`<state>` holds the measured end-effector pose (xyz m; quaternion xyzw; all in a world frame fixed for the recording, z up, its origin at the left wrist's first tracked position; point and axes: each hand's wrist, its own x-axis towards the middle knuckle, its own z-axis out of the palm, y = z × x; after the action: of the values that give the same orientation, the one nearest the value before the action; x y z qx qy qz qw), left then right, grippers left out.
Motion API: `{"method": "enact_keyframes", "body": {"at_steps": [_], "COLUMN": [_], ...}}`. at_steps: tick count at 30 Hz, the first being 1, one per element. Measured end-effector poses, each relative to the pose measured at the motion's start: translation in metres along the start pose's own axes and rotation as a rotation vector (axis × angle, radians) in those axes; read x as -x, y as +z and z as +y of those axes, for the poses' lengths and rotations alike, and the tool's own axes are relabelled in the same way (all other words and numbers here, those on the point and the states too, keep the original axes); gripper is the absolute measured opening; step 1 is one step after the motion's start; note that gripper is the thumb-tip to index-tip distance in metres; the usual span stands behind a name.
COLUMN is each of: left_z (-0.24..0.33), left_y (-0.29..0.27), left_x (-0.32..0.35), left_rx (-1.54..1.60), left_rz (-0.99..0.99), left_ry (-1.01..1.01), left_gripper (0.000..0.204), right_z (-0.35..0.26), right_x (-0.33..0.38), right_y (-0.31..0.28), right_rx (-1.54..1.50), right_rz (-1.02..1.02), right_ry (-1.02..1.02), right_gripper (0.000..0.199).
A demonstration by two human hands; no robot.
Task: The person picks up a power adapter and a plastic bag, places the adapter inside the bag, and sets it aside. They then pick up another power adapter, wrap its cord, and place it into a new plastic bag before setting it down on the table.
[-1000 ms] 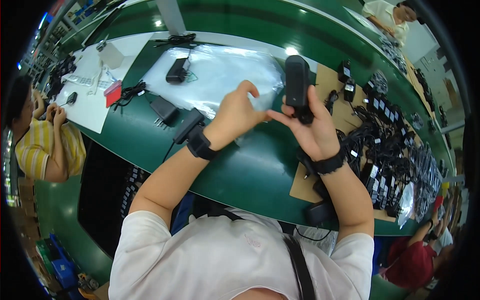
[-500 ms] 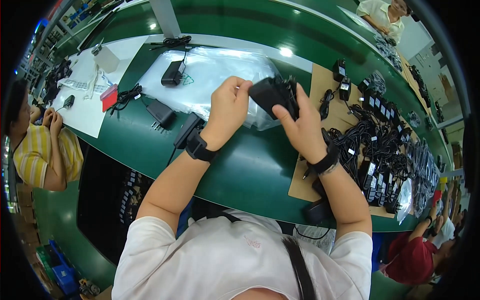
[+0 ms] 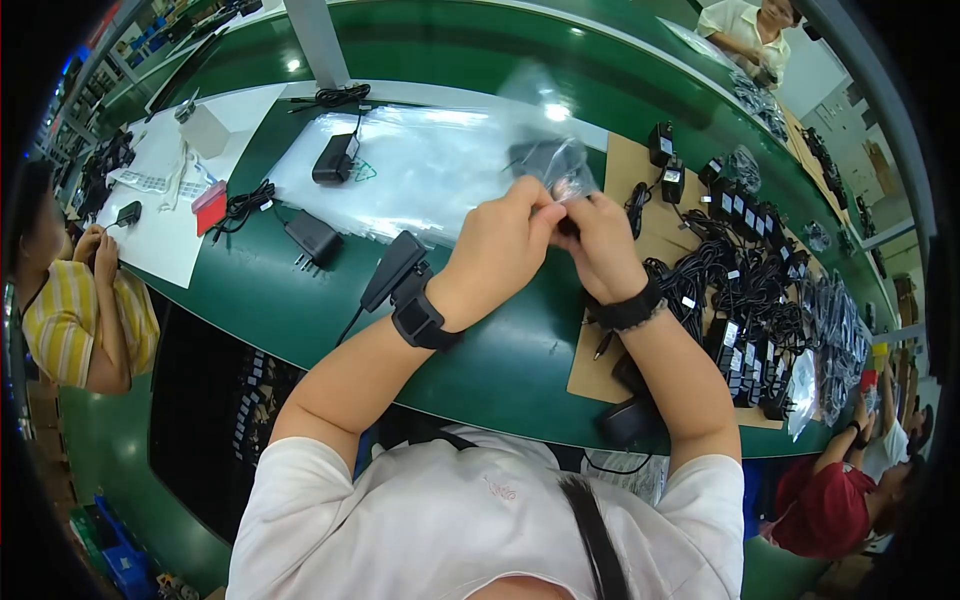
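Observation:
My left hand (image 3: 505,232) and my right hand (image 3: 602,238) meet over the middle of the bench, fingers pinched together. Between them they grip a clear plastic bag (image 3: 573,158), its far end blurred by motion. A black power adapter (image 3: 533,157) shows through the film beyond my fingertips. Under and left of it lies a flat stack of clear plastic bags (image 3: 420,150), with a black adapter (image 3: 334,158) on top. Two more adapters rest near my left wrist: a plug adapter (image 3: 313,238) with bare prongs and a slim black one (image 3: 394,270).
On the right, brown cardboard (image 3: 598,362) carries a heap of black adapters and coiled cables (image 3: 700,270). Bagged adapters (image 3: 838,340) lie beyond it. A red card (image 3: 208,212) and a white bottle (image 3: 203,130) are at left. Co-workers sit left, right and across.
The adapter, bare in my right hand before, is now inside a clear bag. My left hand has moved right and down to meet my right hand.

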<state>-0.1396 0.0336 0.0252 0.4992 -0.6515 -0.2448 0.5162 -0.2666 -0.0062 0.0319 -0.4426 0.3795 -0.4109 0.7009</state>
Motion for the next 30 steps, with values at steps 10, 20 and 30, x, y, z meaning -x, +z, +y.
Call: {"method": "enact_keyframes", "body": {"at_steps": [10,20,30], "left_z": [0.024,0.01,-0.034], "left_y": [0.015,-0.046,0.006], "left_x": [-0.006,-0.046,-0.011], "left_rx": [0.206,-0.407,0.809], "left_rz": [0.159,0.398,0.177], "left_ry": [0.131,0.328,-0.305], "left_gripper": [0.013,0.055,0.039], "right_z": [-0.021,-0.011,0.024], "right_x": [-0.011,-0.014,-0.005], "right_y": [0.021,-0.008,0.021], "right_rx": [0.211,0.24,0.361], "right_rz": [-0.012,-0.193,-0.021], "right_ry": [-0.545,-0.379,-0.526], "right_gripper": [0.041,0.049,0.047]}}
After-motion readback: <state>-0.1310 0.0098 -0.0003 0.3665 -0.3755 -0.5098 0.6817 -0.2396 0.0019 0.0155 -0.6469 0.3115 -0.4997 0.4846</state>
